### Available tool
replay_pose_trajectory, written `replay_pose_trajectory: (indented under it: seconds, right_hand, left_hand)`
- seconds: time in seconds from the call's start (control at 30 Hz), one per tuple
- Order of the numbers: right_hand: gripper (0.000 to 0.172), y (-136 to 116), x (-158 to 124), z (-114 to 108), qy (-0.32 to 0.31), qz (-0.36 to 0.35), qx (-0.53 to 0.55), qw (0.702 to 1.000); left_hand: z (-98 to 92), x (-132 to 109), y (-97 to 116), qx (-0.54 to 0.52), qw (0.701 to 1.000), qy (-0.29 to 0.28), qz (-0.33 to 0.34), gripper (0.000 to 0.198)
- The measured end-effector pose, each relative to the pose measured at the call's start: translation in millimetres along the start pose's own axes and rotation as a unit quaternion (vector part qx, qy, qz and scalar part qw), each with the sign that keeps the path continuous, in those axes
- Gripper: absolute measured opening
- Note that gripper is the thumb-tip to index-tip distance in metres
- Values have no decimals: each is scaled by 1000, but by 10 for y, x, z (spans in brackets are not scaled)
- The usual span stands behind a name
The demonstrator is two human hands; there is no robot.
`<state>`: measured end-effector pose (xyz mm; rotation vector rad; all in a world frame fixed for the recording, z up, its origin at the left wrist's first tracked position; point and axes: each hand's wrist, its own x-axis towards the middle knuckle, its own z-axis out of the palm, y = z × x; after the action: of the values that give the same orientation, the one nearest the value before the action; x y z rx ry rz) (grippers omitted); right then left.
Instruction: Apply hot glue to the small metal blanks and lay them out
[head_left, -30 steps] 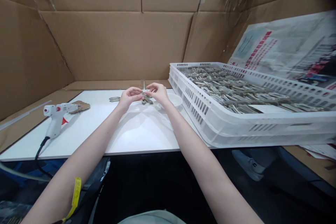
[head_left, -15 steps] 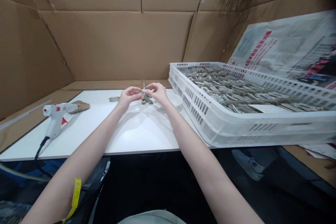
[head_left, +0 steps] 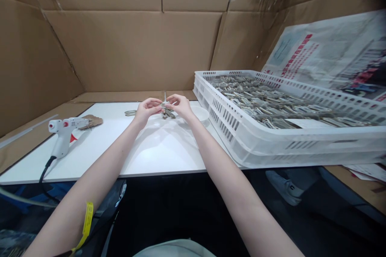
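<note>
Above the far part of the white table point(head_left: 163, 156), my left hand point(head_left: 146, 110) and my right hand point(head_left: 180, 106) meet with bent fingers. Both pinch a small pale piece point(head_left: 165, 103) at their fingertips; its kind is too small to make out, and the fingers partly cover it. A thin pale spike point(head_left: 165, 95) stands upright at the same spot. Just below the fingertips lies a small cluster of metal pieces point(head_left: 169, 115). To the left of my left hand is a looped metal piece point(head_left: 130, 113). A round white dish point(head_left: 200, 113) sits beside my right wrist.
A white glue gun point(head_left: 62, 138) with a black cord stands at the left, its nozzle near a brown scrap point(head_left: 94, 121). On the right, a white plastic crate point(head_left: 256, 144) holds rows of metal pieces. Cardboard walls point(head_left: 129, 48) enclose the back and sides.
Both hands stay at the same place, fingers still together on the small piece. The whole view has shifted very slightly.
</note>
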<state>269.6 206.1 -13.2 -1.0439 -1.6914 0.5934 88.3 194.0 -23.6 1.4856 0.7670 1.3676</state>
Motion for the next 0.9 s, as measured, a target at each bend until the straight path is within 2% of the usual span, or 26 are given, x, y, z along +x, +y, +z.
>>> replay_pose_trajectory:
  seconds: [0.33, 0.67, 0.9]
  right_hand:
    - [23, 7, 6, 3, 4, 0, 35, 999]
    - [27, -13, -2, 31, -25, 33, 106, 993]
    - [27, 6, 12, 38, -32, 25, 129, 991]
  left_hand:
    - [-7, 5, 5, -14, 1000, 6, -8, 34]
    - [-7, 7, 26, -49, 998, 25, -35, 33]
    - [-3, 11, 29, -54, 997, 29, -39, 32]
